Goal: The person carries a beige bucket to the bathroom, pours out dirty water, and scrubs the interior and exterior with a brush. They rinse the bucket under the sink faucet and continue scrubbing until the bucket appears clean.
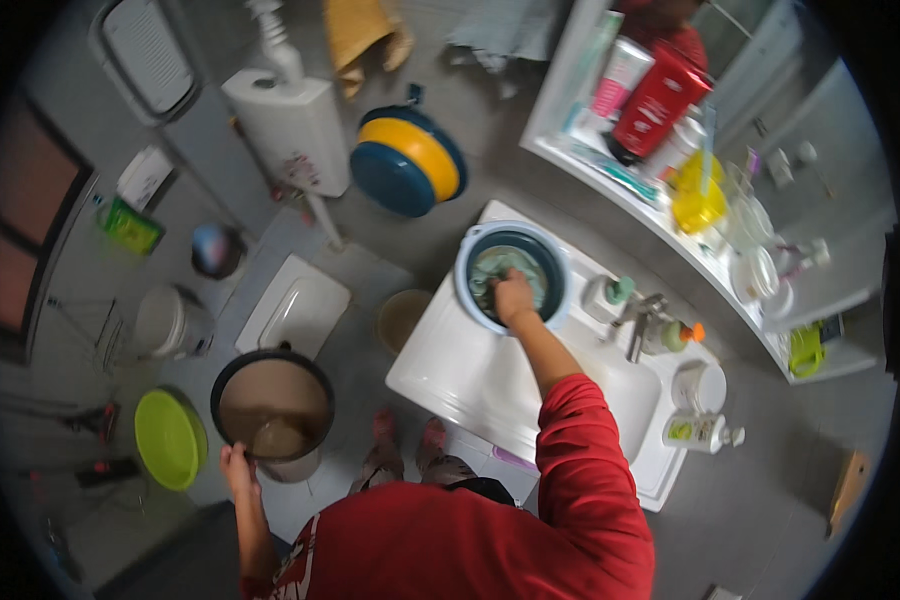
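My right hand (513,297) reaches down into a light-blue-rimmed basin (464,284) on the left end of the white sink counter. Its fingers are closed on a wet-looking pale green cloth (522,262), and the fingertips are partly hidden in the folds. Low on the left, my left hand (240,470) grips the near rim of a large bucket (270,385) with a dark rim and a brownish inside. What looks like murky water lies at its bottom.
Beside the basin stand a soap bottle (607,298), a faucet (646,328) and several more bottles. A mirrored shelf (610,165) holds toiletries. Blue and yellow basins (410,165) hang on the wall. A squat toilet (295,305) and a green basin (168,440) are at left.
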{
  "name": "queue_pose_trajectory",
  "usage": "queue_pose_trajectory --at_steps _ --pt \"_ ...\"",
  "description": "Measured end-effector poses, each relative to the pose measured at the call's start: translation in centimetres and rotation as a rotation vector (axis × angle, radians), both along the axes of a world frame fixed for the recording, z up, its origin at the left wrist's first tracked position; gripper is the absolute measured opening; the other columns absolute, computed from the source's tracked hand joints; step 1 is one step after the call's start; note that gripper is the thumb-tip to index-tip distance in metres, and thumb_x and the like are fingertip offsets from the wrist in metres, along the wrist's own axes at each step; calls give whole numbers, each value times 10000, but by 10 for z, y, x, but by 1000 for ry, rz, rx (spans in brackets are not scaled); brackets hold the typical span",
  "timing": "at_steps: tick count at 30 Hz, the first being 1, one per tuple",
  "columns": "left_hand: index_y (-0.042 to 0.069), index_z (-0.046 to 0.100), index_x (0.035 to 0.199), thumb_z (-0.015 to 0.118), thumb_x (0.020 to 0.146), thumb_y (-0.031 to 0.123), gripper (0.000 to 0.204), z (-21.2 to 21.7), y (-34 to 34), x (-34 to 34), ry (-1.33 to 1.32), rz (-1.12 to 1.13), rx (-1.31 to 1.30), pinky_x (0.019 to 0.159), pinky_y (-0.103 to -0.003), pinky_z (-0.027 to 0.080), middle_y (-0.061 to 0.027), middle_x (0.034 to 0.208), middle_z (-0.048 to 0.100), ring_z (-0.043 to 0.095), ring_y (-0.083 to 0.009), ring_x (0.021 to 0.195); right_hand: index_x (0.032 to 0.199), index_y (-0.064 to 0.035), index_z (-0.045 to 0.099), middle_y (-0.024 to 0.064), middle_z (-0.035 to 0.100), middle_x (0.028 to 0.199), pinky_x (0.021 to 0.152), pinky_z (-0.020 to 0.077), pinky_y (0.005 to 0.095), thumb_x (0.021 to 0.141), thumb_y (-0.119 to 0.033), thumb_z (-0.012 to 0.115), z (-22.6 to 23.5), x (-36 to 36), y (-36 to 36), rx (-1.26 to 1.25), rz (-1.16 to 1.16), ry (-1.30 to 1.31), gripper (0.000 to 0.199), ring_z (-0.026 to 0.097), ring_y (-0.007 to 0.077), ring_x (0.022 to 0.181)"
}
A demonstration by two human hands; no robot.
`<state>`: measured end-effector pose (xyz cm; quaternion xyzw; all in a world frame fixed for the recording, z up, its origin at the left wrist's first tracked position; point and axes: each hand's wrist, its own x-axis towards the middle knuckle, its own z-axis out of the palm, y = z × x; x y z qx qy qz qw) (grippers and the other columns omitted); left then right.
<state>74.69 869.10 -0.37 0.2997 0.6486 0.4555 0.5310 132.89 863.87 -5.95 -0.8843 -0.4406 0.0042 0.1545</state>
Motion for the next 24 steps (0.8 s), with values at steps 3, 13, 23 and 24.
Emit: queue_pose_trajectory --at_steps 3,13,23,24 --pt "176 362 662 537 753 110 208 14 16 4 42 -30 -78 474 -234 310 54 632 419 402 -67 558 793 -51 666 192 524 1046 824 433 399 758 -173 493 0 11 -7 -369 152 -125 214 512 341 981" --pt "179 330 643 519 763 48 259 -12 53 5 -33 -32 -11 458 -206 266 62 602 420 372 -45 520 843 -32 640 179 621 724 615 476 382 772 -279 597 75 -10 -112 -63 -181 266 261 617 302 680" --pt "157 310 650 530 740 28 270 -14 69 25 -86 -58 -41 454 -214 296 40 585 403 371 -60 507 889 -3 516 106 572 769 448 457 299 746 -114 625 19 -19 -80 567 -1103 1218 211 582 197 599" --pt "157 310 652 530 741 29 269 -19 69 23 -109 -59 -29 456 -214 299 39 589 405 373 -61 509 892 -8 513 94 561 758 446 449 288 750 -100 612 12 -16 -83 669 -1081 1289 196 569 189 587"
